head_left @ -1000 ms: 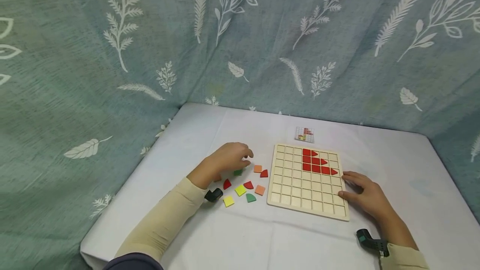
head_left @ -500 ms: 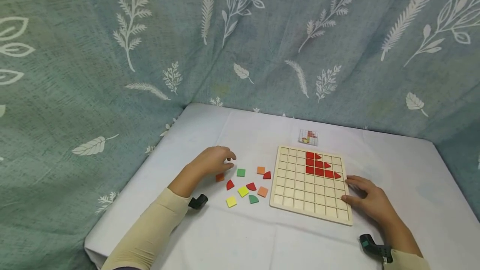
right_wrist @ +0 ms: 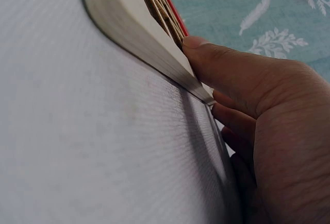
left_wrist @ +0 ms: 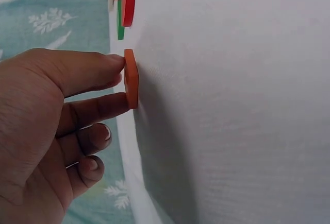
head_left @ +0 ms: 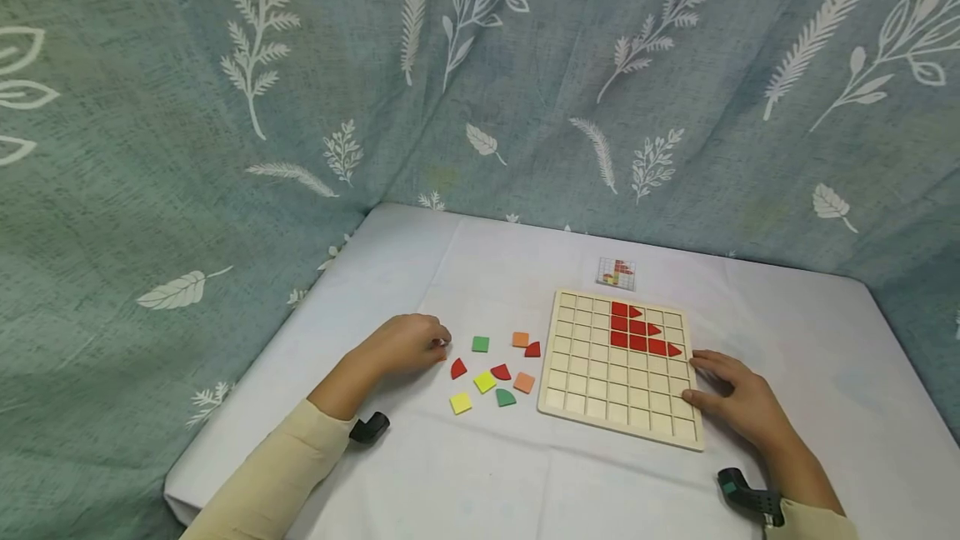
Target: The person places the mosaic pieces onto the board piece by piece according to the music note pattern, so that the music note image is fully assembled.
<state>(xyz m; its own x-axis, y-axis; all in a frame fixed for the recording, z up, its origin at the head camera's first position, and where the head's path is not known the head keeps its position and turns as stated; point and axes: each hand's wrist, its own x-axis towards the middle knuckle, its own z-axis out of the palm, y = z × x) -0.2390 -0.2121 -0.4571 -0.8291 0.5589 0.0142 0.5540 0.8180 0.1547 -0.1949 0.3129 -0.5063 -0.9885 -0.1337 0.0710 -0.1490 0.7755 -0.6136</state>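
Note:
My left hand (head_left: 405, 343) pinches an orange square tile (left_wrist: 131, 80) between thumb and forefinger, close over the cloth, left of the loose pieces. Its other fingers are curled below in the left wrist view. On the right, my right hand (head_left: 742, 398) rests its thumb and fingertips against the right edge of a wooden grid board (head_left: 592, 373). The right wrist view shows the thumb (right_wrist: 216, 62) at the board's upper rim and the fingers along its side. Red squares and pointed red pieces (head_left: 630, 342) form three rows in the board's upper part.
Between left hand and board lie a green square (head_left: 480, 344), orange squares (head_left: 523, 382), yellow squares (head_left: 461, 403), red quarter-circles (head_left: 458, 369) and a green quarter-circle (head_left: 506, 397). A small pattern card (head_left: 617, 273) lies behind the board. Leaf-print fabric (head_left: 480, 90) walls the table.
My left hand has moved left and toward me, away from the green square, and has taken hold of the orange tile there. The right hand stays at the board's edge.

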